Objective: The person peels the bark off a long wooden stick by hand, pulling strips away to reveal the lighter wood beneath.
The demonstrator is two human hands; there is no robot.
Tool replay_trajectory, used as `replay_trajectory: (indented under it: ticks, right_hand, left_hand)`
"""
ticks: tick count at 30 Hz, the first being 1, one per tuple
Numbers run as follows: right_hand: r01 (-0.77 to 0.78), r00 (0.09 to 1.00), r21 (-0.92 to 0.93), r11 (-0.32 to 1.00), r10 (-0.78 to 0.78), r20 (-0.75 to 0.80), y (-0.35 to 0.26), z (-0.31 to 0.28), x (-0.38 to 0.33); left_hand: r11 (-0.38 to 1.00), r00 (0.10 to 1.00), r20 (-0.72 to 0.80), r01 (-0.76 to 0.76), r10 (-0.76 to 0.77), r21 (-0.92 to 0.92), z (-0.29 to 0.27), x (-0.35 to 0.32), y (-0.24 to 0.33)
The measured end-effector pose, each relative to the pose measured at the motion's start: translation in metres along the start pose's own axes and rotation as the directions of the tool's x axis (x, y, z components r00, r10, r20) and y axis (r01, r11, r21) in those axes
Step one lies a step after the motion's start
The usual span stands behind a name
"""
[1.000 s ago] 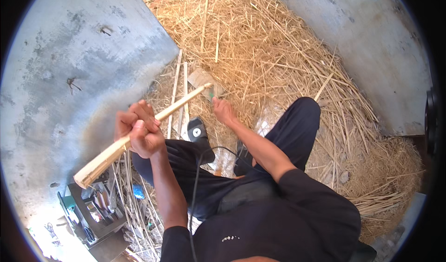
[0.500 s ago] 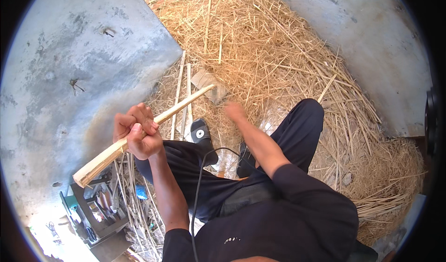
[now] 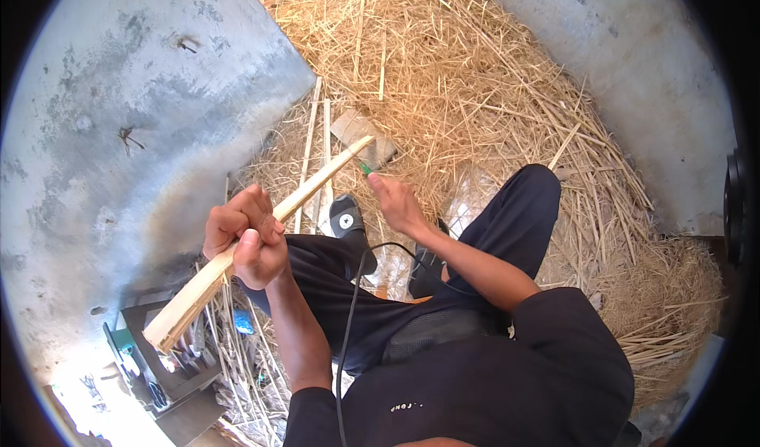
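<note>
My left hand [image 3: 241, 237] grips a long split strip of pale wood [image 3: 261, 233] near its middle; the strip slants from lower left up to a thin tip at the upper right. My right hand [image 3: 396, 203] is just right of that tip, fingers pinched on a small green tool [image 3: 365, 167] that points at the strip's end. Both forearms come up from my dark-clothed lap. Whether the tool touches the wood cannot be made out.
A big heap of straw [image 3: 491, 91] covers the ground ahead and to the right. Thin wood slats [image 3: 317, 142] and a flat grey stone [image 3: 360, 130] lie in it. Grey concrete floor [image 3: 127, 106] is on the left, a dark tool crate [image 3: 166, 360] at lower left, a black cable [image 3: 348, 320] over my lap.
My right hand has drawn back from the straw to the strip's tip and now pinches the green tool. The left hand keeps holding the strip at the same slant.
</note>
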State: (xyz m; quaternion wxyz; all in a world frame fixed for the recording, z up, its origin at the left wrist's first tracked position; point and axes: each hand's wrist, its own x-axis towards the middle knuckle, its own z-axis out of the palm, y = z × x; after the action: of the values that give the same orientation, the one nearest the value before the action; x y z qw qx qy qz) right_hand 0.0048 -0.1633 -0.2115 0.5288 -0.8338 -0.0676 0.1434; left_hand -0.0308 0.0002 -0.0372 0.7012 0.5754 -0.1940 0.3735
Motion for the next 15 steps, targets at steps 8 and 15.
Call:
replay_trajectory:
  ticks: [8,15]
  right_hand:
    - [0.196,0.98,0.001,0.981,-0.196,-0.041,-0.033,0.0,-0.037]
    - [0.237,0.967,-0.073,0.969,-0.242,-0.077,-0.018,0.002,-0.03]
  left_hand:
    - [0.991,0.988,-0.145,-0.031,0.05,0.129,0.033,-0.017,0.004]
    - [0.983,0.981,-0.171,-0.067,0.096,0.17,0.04,-0.018,0.002]
